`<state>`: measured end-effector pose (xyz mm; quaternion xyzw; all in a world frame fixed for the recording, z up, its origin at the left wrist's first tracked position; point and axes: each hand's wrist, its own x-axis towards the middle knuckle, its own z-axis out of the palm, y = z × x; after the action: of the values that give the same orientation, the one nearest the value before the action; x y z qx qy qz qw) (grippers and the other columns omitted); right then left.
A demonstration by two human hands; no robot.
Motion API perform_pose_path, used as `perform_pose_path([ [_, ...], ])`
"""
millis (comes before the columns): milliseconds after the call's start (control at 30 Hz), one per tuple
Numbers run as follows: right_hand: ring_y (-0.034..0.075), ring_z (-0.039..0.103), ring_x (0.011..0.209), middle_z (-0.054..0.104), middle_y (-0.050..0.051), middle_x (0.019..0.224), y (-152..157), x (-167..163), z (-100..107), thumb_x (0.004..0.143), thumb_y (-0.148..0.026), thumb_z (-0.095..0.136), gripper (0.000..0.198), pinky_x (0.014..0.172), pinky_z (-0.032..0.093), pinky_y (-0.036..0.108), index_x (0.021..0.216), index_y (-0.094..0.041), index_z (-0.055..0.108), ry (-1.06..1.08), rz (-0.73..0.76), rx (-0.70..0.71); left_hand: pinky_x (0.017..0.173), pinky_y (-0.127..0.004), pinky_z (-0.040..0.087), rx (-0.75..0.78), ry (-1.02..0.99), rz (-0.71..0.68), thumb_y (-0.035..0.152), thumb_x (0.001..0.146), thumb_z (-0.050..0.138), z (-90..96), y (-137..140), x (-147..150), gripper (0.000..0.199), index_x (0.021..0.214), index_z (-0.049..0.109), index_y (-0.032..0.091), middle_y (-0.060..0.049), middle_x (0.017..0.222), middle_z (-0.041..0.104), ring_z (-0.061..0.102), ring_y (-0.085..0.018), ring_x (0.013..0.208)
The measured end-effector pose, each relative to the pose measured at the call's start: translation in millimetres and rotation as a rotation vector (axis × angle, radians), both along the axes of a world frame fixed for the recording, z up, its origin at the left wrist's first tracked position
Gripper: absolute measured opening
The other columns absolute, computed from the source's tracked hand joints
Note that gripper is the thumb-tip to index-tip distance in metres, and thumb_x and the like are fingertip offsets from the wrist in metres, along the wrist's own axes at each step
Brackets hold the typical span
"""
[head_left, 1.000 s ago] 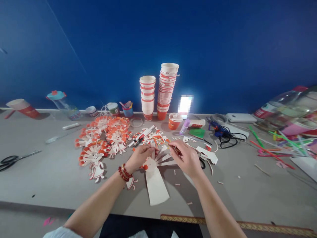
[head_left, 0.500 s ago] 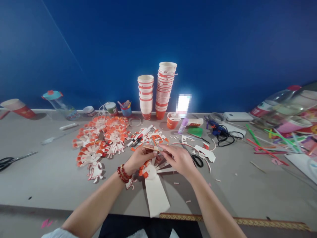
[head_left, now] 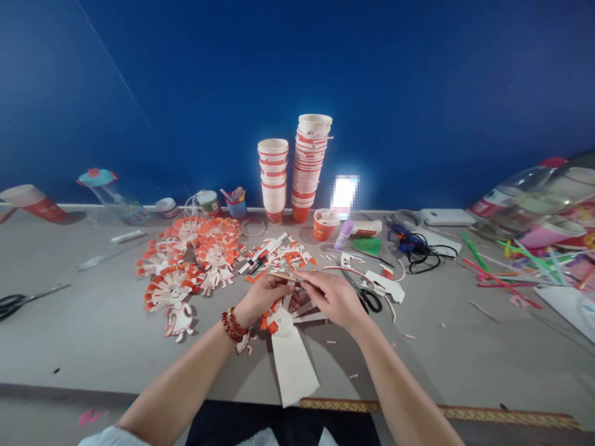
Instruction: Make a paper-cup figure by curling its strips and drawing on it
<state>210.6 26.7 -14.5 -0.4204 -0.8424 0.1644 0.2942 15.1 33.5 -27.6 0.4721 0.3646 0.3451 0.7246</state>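
1. Since a second ago, the right hand (head_left: 335, 297) has moved left, close to the left hand (head_left: 261, 298).
2. Both hands' fingers pinch closed on a slim tan stick (head_left: 284, 276); the white paper cutout (head_left: 294, 367), with round centre, narrow strips and broad smooth flap, sits under them.
3. Its flap reaches near the table's front edge; black-handled scissors (head_left: 372, 301) lie just beside the right hand.
4. Matte grey table (head_left: 455, 365) meets a blue wall (head_left: 186, 93).
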Motion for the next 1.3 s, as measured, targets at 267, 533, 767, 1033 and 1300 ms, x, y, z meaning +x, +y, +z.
perform_pose_path([
  [267, 0.017, 0.069, 0.094, 0.073, 0.002, 0.108, 7.3, -3.4, -7.7, 0.092, -0.016, 0.049, 0.029, 0.081, 0.051, 0.027, 0.112, -0.025, 0.067, 0.043, -0.012, -0.046, 0.069, -0.025, 0.051, 0.066, -0.113, 0.154, 0.036, 0.071, 0.079, -1.8, 1.4, 2.6, 0.033, 0.088, 0.059, 0.016, -0.001, 0.079, 0.07, 0.067, -0.014, 0.07],
  [533, 0.018, 0.071, 0.086, 0.074, 0.001, 0.107, 10.9, -1.8, -0.3, 0.09, -0.017, 0.053, 0.033, 0.074, 0.053, 0.026, 0.118, -0.027, 0.067, -0.058, -0.058, -0.116, 0.07, -0.029, 0.054, -0.03, -0.166, 0.187, 0.037, 0.07, 0.079, -9.8, 4.7, -1.9, 0.035, 0.089, 0.059, 0.016, -0.002, 0.078, 0.071, 0.069, -0.016, 0.069],
  [767, 0.017, 0.07, 0.087, 0.073, 0.0, 0.109, 18.1, -2.2, 5.7, 0.089, -0.018, 0.054, 0.033, 0.076, 0.053, 0.026, 0.116, -0.03, 0.068, -0.06, -0.02, -0.216, 0.07, -0.03, 0.055, -0.033, -0.218, 0.178, 0.035, 0.072, 0.078, -16.1, 6.5, -3.6, 0.032, 0.089, 0.061, 0.014, -0.004, 0.078, 0.073, 0.071, -0.019, 0.07],
  [1033, 0.018, 0.07, 0.088, 0.074, -0.001, 0.106, 23.8, -2.4, -4.8, 0.086, -0.015, 0.054, 0.036, 0.078, 0.053, 0.028, 0.115, -0.029, 0.069, 0.041, 0.02, -0.284, 0.068, -0.028, 0.054, -0.051, -0.198, 0.206, 0.035, 0.071, 0.078, -19.7, 8.3, -3.4, 0.031, 0.088, 0.063, 0.014, -0.006, 0.079, 0.074, 0.072, -0.02, 0.071],
  [1300, 0.019, 0.07, 0.091, 0.075, 0.001, 0.101, 21.6, -4.2, -17.4, 0.087, -0.013, 0.052, 0.031, 0.081, 0.054, 0.029, 0.105, -0.028, 0.073, 0.153, 0.034, -0.151, 0.066, -0.027, 0.053, -0.024, -0.128, 0.233, 0.036, 0.068, 0.08, -18.7, 8.2, -0.2, 0.032, 0.087, 0.065, 0.014, -0.004, 0.075, 0.073, 0.07, -0.018, 0.067],
])
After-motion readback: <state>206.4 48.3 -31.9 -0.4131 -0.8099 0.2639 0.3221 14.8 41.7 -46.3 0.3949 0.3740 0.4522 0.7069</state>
